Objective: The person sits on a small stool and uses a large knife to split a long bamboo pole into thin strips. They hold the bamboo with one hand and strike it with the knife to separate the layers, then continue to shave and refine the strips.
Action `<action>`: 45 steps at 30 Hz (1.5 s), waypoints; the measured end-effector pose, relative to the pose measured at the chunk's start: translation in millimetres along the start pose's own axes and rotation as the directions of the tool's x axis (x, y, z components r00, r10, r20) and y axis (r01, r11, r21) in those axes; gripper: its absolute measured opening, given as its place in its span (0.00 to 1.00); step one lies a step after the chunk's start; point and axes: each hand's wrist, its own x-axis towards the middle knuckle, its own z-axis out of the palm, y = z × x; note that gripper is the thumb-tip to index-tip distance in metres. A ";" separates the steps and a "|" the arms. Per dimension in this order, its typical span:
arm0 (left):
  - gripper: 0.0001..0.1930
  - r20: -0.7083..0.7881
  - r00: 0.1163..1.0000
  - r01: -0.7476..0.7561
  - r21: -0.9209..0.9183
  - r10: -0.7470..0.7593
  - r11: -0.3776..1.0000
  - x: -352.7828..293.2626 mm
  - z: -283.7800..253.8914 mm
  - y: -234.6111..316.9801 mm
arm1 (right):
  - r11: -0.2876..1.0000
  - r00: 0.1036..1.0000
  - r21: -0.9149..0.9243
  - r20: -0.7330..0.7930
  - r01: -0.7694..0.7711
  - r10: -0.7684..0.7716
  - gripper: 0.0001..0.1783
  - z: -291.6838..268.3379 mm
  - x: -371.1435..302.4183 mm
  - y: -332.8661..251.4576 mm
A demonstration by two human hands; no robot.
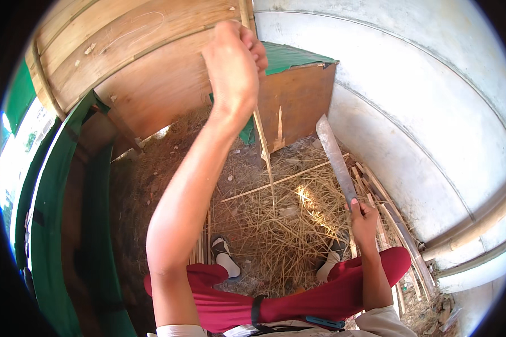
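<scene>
Where a whitish wall (pixel 399 118) stands along the right and dry strips (pixel 275 224) litter the ground, a brown box (pixel 306 104) with a green cover sits at the back. Before it, a long, pale stick (pixel 261 135) slants down from the raised left hand (pixel 236 67), fingers curled around it; whether its lower end touches the litter, cannot tell. Lower and well apart, the right hand (pixel 364 220) grips a machete (pixel 335 160), blade pointing up and forward.

Your trousers (pixel 225 302), maroon; your machete (pixel 336 160), mottled grey; your stick (pixel 261 135), pale tan; the wall (pixel 421 84) at two o'clock, white with dark seams; the sheeting (pixel 50 224) at nine o'clock, dark green.
</scene>
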 end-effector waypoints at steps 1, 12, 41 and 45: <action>0.16 0.018 0.999 0.038 -0.068 -0.037 0.997 4.1 1.0 5.4 | 1.000 1.000 0.008 0.004 0.017 -0.017 0.18 0.1 -2.2 -9.3; 0.16 -0.052 0.985 0.159 -0.093 -0.164 0.983 -10.6 28.6 -37.5 | 0.976 0.970 0.046 0.113 0.213 -0.217 0.14 14.6 -32.8 -111.7; 0.17 -0.098 0.995 0.032 -0.040 -0.036 0.999 -35.0 37.9 -42.6 | 0.908 0.911 -0.083 -0.001 0.411 -0.412 0.14 81.2 -44.3 -109.8; 0.16 -0.167 0.986 0.010 -0.001 -0.010 1.000 -37.7 40.7 -37.5 | 0.903 0.912 -0.136 0.007 0.407 -0.410 0.15 82.4 -49.9 -102.8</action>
